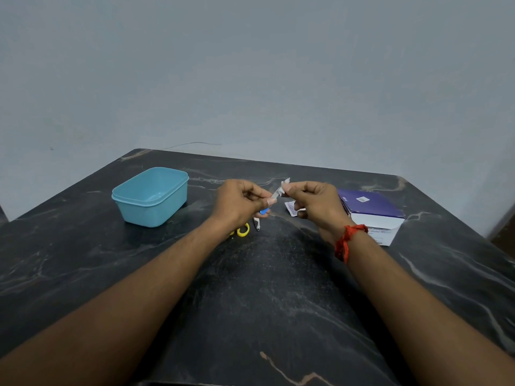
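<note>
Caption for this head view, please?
Over a dark table, left hand and right hand hold a small tool; tub left, box right.

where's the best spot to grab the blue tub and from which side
Probably the right-hand short wall of the tub, from above: it stands upright and open with a thick lip all round, so a thumb inside and fingers outside can pinch under that lip. That wall has bare table beside it.

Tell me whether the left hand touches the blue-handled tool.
Touching. Head view: left hand pinches the blue-handled tool between thumb and fingers; right hand pinches a white wipe at its tip.
</note>
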